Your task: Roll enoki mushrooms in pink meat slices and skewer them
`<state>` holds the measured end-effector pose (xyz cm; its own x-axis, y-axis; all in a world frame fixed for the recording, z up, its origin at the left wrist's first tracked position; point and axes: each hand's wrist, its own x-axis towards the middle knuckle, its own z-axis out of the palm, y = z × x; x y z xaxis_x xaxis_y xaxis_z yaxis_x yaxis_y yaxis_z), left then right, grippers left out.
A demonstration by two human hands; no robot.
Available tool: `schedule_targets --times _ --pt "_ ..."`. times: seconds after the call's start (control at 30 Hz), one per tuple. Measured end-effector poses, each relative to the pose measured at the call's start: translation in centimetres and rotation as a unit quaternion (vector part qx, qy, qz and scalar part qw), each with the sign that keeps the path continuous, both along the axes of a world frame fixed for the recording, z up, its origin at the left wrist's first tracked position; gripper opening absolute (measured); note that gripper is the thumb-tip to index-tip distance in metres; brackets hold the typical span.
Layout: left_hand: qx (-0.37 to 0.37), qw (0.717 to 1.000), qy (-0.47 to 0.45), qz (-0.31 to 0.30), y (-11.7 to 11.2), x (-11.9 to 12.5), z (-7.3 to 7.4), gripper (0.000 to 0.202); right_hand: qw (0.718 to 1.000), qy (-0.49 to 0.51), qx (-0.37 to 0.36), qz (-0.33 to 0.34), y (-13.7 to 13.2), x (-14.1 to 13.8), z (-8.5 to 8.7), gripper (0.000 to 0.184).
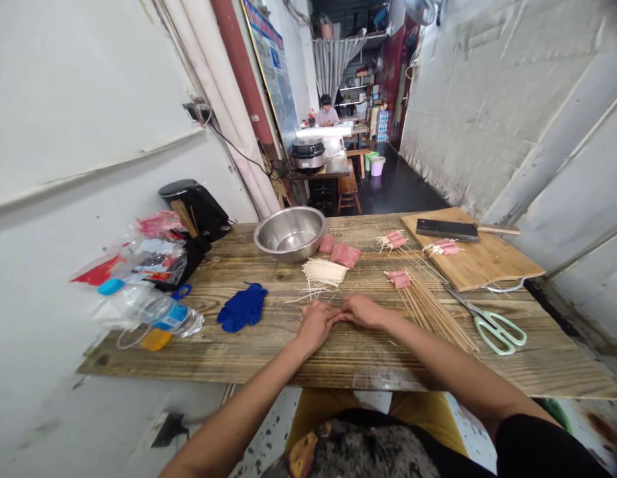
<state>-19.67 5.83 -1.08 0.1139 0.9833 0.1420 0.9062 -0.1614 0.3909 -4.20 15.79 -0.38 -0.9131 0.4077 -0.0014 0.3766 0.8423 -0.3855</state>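
At the table's middle, my left hand (316, 326) and my right hand (361, 311) meet, fingers bent and pressed together. Whatever they pinch is small and hidden by the fingers. Just beyond them lies a bundle of enoki mushrooms (324, 271), with loose white strands (316, 292) near my left hand. Pink meat slices (345, 255) are stacked behind the mushrooms. To the right of my right hand, a meat roll (400, 279) with white ends sits by a spread of bamboo skewers (438, 312). More meat rolls (392, 240) lie farther back.
A steel bowl (290, 232) stands at the back. Right are scissors (497, 330) and a cutting board (487, 255) bearing a cleaver (448, 230) and rolls (444, 247). Left are blue gloves (242, 307) and a water bottle (156, 311). A person (327, 113) sits far back.
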Motion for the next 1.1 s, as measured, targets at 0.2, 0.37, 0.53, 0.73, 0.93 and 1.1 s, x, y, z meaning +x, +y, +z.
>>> schedule_targets --times 0.2,0.37,0.53,0.73,0.93,1.1 --pt "0.139 0.987 0.068 -0.032 -1.7 0.4 -1.5 0.026 0.985 -0.058 -0.159 -0.031 2.0 -1.0 1.0 0.011" --pt "0.21 0.971 0.082 -0.085 -1.2 -0.5 -2.9 0.026 0.979 -0.087 -0.178 -0.043 2.6 -1.4 1.6 0.014" --pt "0.201 0.972 0.072 -0.101 -0.1 -1.0 -3.2 0.029 0.99 -0.07 -0.113 -0.054 1.1 -0.6 1.9 0.017" --pt "0.113 0.985 0.025 -0.125 1.4 -1.4 -1.9 0.03 0.988 0.017 0.15 -0.025 -1.7 1.2 -0.9 0.028" --pt "0.061 0.99 0.02 -0.129 2.1 -1.5 -0.6 0.026 0.986 -0.006 0.166 0.012 -0.8 0.8 -1.6 0.038" --pt "0.148 0.979 0.086 -0.11 0.9 -1.2 -2.5 0.023 0.991 -0.043 0.128 0.008 -0.1 0.5 -0.1 0.04"
